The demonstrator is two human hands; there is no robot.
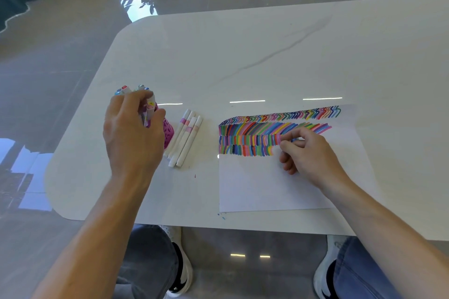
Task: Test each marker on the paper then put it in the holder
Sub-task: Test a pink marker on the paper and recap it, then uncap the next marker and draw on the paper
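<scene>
One white marble-look table with grey veins and rounded corners (267, 56) fills the view. On its right half lies one white sheet of paper (267, 184). The sheet carries four rows of many-coloured strokes across its far part, and its near part is unmarked. The paper's near edge lies close to the table's near edge, and a strip of bare tabletop separates its left edge from the markers. A broad stretch of tabletop runs from the paper's far edge to the table's far edge. One pink patterned holder (168, 132) stands near the table's left edge, mostly hidden behind the left hand (131, 128). Several coloured marker caps (125, 88) stick up from it above the knuckles, though how many cannot be told. Four white markers with pale pink bands (185, 138) lie side by side on the table just right of the holder, well apart from the paper. The hands are far apart. The left hand's fingers are curled round one white marker with a pink end (149, 114), held upright at the holder's mouth. The right hand (308, 150) rests on the paper beside the third row, its fingers curled. Its thumb and forefinger pinch a small blue piece (294, 140), too hidden to identify.
</scene>
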